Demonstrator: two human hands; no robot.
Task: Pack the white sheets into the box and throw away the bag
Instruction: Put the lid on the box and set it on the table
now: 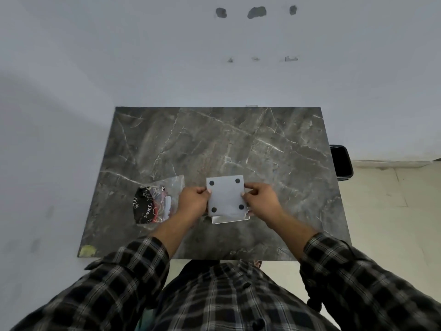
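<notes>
Centrally, a square white sheet with four black dots (226,195) is pinched at its side edges by the left hand (193,201) and right hand (261,201), just above an open white box (230,219) on the dark grey marble table (214,144). A clear plastic bag (157,203) lies just left; a black bin (341,163) stands off the table's right.
</notes>
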